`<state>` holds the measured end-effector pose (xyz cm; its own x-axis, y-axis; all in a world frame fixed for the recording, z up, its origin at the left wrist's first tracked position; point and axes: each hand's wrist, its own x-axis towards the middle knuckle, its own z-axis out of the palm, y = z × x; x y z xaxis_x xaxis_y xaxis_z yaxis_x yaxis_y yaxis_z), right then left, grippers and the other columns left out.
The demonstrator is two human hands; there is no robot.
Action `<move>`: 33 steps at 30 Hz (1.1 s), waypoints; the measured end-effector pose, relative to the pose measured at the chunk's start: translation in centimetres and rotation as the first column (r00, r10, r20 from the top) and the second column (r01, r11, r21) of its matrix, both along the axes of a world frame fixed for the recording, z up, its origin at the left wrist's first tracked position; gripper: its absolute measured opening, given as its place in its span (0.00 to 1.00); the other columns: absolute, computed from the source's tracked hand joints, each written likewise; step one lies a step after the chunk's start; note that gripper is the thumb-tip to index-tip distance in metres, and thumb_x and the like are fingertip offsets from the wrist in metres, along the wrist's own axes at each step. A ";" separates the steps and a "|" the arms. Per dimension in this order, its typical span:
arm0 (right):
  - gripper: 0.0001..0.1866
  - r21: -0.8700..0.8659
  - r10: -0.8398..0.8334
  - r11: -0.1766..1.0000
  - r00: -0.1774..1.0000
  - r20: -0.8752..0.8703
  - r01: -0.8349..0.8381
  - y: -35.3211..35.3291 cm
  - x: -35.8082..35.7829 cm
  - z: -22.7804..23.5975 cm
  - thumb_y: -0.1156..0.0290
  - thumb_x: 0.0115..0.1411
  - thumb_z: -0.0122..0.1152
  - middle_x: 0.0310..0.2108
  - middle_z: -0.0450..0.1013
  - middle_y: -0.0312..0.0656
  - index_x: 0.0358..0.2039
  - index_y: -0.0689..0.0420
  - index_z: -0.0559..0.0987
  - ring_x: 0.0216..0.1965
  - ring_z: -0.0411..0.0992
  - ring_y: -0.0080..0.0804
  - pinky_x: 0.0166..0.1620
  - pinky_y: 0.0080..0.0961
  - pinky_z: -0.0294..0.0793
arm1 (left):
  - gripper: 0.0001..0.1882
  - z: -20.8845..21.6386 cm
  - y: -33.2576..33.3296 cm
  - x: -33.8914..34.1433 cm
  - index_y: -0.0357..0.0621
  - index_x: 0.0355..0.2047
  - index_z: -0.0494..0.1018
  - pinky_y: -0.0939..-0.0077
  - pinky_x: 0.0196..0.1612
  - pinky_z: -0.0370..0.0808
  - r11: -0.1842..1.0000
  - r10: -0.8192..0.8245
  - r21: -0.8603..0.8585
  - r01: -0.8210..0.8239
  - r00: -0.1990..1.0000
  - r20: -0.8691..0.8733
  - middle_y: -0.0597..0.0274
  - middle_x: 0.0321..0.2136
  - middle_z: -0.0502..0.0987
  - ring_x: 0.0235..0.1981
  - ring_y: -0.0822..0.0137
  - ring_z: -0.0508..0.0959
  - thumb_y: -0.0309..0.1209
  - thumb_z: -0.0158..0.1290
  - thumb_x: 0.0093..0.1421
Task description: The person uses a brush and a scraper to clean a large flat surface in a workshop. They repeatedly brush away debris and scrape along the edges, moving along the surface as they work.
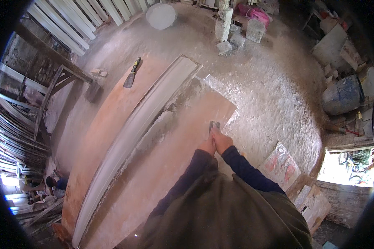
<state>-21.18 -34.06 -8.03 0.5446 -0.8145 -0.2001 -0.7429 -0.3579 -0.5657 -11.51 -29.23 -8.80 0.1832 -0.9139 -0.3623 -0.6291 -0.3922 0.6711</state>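
Pale, dusty floor surrounds one broad reddish-brown worktop, across which one long, whitish moulding is laid. Two bare hands are seen, brought together over the right part of the worktop, near its far right corner. One small dark-grey tool is gripped there: the right hand is closed around it, while the left hand is pressed close alongside, and whether its fingers are wrapped around the tool cannot be told. Only the tool's end is shown, pointed away from the wearer; its kind is hidden by the grip. The moulding's long axis is carried from the lower left toward the upper middle, and grey smears are left along its right side. On the strip to its left, one scraper is laid, well apart from the hands, its blade turned toward the wearer and its black-and-yellow handle away. The worktop's right edge is set just beyond the hands, and past it a wide stretch of floor is offered as far as one bluish drum. Farther off, at least three pale blocks are grouped beside one post.
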 end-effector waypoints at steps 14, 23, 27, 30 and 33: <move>0.14 -0.238 -0.022 0.969 0.982 0.185 0.067 -6.9 -1.6 4.9 0.62 0.56 0.42 0.27 0.70 0.52 0.34 0.58 0.72 0.27 0.68 0.50 0.30 0.39 0.68 | 0.21 0.9 -2.1 5.0 0.44 0.49 0.60 0.62 0.40 0.67 0.963 -0.216 -0.153 0.223 0.974 0.063 0.44 0.35 0.71 0.37 0.49 0.71 0.36 0.39 0.56; 0.11 0.290 -0.113 0.952 0.760 0.639 -0.102 -0.3 -0.4 7.7 0.69 0.55 0.49 0.33 0.71 0.39 0.37 0.60 0.73 0.31 0.69 0.23 0.39 0.19 0.67 | 0.20 5.3 13.8 10.1 0.45 0.48 0.63 0.71 0.46 0.65 0.994 -0.021 0.101 0.044 0.975 -0.219 0.52 0.39 0.71 0.42 0.56 0.71 0.33 0.44 0.54; 0.12 0.460 -0.047 0.824 0.771 0.635 -0.329 -0.7 1.0 5.8 0.64 0.55 0.51 0.28 0.72 0.37 0.32 0.60 0.74 0.24 0.69 0.19 0.25 0.16 0.69 | 0.22 -2.3 19.1 10.7 0.46 0.48 0.63 0.70 0.46 0.65 0.984 0.156 -0.021 -0.178 0.908 -0.388 0.53 0.41 0.70 0.43 0.56 0.70 0.35 0.47 0.53; 0.09 0.307 0.025 0.935 0.897 0.441 -0.177 -8.1 -1.9 2.7 0.67 0.54 0.52 0.20 0.72 0.34 0.27 0.60 0.75 0.19 0.67 0.17 0.22 0.14 0.67 | 0.22 1.2 17.4 9.8 0.46 0.48 0.63 0.69 0.46 0.65 0.994 0.083 -0.059 -0.093 0.985 -0.154 0.52 0.41 0.70 0.43 0.57 0.70 0.37 0.48 0.52; 0.09 -0.137 -0.018 0.988 0.950 0.311 0.064 -11.0 -1.0 7.9 0.67 0.51 0.57 0.17 0.70 0.34 0.24 0.61 0.75 0.18 0.67 0.18 0.22 0.18 0.66 | 0.22 3.3 16.5 9.4 0.46 0.47 0.64 0.70 0.45 0.66 0.991 0.125 -0.037 -0.130 0.986 -0.110 0.52 0.40 0.70 0.43 0.57 0.70 0.38 0.49 0.52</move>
<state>-22.14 -45.07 -0.15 0.5264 -0.8451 0.0933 -0.5562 -0.4253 -0.7140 -2.15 -12.78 -5.54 0.2616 -0.9009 -0.3462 -0.4993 -0.4333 0.7503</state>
